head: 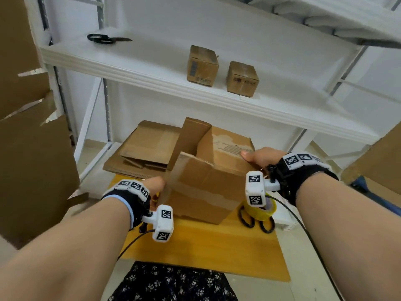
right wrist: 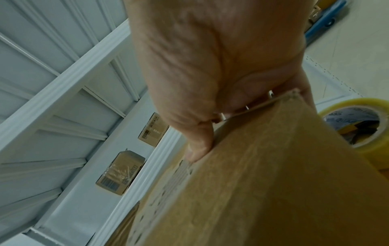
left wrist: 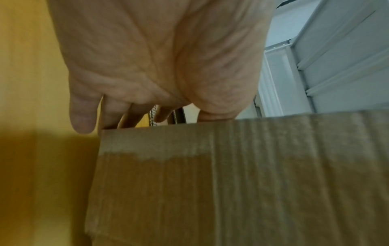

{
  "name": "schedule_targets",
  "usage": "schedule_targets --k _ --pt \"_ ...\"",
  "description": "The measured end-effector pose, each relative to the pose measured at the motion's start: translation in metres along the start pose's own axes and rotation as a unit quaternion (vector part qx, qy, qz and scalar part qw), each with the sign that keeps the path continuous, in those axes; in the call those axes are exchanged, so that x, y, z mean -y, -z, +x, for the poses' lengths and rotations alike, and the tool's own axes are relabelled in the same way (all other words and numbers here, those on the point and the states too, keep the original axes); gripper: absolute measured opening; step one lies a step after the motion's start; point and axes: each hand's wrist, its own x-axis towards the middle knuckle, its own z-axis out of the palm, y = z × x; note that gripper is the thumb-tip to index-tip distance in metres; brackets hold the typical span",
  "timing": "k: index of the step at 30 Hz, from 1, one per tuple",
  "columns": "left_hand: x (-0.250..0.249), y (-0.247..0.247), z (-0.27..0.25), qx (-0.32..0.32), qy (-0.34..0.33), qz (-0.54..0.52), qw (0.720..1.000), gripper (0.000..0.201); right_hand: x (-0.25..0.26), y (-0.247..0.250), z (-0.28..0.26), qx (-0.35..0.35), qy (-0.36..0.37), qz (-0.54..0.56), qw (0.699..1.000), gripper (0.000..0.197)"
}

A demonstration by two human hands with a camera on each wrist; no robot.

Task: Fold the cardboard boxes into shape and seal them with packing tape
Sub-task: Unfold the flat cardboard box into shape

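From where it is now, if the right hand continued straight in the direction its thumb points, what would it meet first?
Probably the raised flap of the cardboard box. The right hand grips the box's right edge, thumb pointing left across its top. Depth is unclear; it may pass over the opening.

Two small sealed boxes (head: 202,65) (head: 242,79) at upper centre, one open box (head: 208,177) mid-frame, two pairs of scissors (head: 108,38) (head: 257,222), upper left and lower right, one tape roll (head: 263,210), two hands (head: 155,185) (head: 263,157).

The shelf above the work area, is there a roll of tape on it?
No. The shelf holds black scissors and two small boxes; the yellow tape roll sits below by the right hand.
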Motion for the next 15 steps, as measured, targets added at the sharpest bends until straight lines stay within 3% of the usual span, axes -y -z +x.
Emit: schedule_targets --k 6,9,11,13,14,15 --pt "-0.012 -0.006 -0.008 -0.010 -0.035 0.064 0.997 0.042 -0.004 0.000 0.006 0.001 -0.003 0.021 1.000 0.053" --pt "-0.018 -0.007 -0.006 0.085 -0.073 -0.045 0.993 0.049 -0.004 0.002 0.007 0.006 -0.004 0.016 1.000 0.054" --pt "-0.019 -0.007 0.008 0.088 -0.067 -0.104 0.988 0.080 -0.006 0.003 0.009 0.010 -0.005 0.012 1.000 0.056" --pt "-0.016 -0.011 0.045 0.071 -0.064 -0.092 0.991 0.126 -0.008 0.001 0.010 0.025 -0.010 0.039 0.999 0.057" --pt "-0.020 -0.016 0.032 0.056 -0.061 -0.085 0.993 0.137 -0.008 0.000 0.010 0.034 -0.011 0.055 0.998 0.057" --pt "-0.025 -0.020 0.019 0.024 -0.065 -0.077 0.995 0.134 -0.008 -0.001 0.010 0.041 -0.009 0.058 0.997 0.058"
